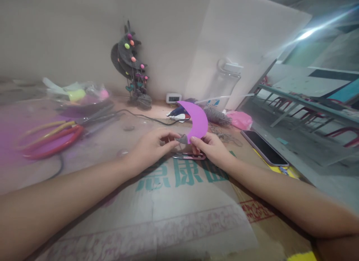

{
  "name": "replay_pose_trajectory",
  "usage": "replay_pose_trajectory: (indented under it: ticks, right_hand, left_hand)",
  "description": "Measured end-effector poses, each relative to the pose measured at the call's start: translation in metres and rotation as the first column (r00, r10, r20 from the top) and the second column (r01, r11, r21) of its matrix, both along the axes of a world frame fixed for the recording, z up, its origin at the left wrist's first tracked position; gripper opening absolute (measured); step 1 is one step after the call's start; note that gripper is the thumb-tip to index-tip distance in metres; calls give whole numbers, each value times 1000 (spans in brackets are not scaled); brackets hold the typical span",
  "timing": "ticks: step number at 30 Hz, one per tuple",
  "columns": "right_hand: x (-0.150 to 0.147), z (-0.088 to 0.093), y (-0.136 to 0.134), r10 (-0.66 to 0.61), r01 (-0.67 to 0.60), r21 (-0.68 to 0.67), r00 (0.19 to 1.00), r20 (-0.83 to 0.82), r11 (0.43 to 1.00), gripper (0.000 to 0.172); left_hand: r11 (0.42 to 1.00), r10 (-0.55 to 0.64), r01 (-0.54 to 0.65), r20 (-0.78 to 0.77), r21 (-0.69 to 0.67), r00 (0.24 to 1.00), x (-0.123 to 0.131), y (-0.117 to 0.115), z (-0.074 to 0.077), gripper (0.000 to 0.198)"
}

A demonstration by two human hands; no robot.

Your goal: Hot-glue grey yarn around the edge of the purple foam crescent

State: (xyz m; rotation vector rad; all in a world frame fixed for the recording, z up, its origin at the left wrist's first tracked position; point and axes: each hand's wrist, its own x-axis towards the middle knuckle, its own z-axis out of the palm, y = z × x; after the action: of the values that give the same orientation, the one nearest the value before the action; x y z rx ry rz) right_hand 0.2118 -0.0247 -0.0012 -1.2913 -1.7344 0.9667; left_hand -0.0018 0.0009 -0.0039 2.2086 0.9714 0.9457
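Note:
A purple crescent (201,120), flat and thin like felt or foam sheet, stands up between my hands. My right hand (211,145) pinches its lower edge between thumb and fingers. At the crescent's lower left tip is a small grey piece (183,139), and my left hand (159,141) has its thumb and fingertips closed on that grey end. Whether the grey piece is joined to the purple one I cannot tell. Just below my fingers, a pair of thread snips (189,156) lies on the cardboard.
Red-handled scissors (56,145) and a bowl (81,103) of bright pieces are at left. Grey crescents with coloured balls (130,55) hang on the wall. Behind are a small digital clock (174,98), a clear bottle (223,85), grey yarn (217,116) and a phone (265,148).

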Motion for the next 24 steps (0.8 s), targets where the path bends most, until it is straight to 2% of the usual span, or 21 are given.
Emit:
replay_pose_trajectory:
  ticks: [24]
  right_hand:
    - [0,2,0,49,-50,-9,997,-66,999,49]
  left_hand:
    - [998,-47,48,-5,50,999,-1,-1,2,25]
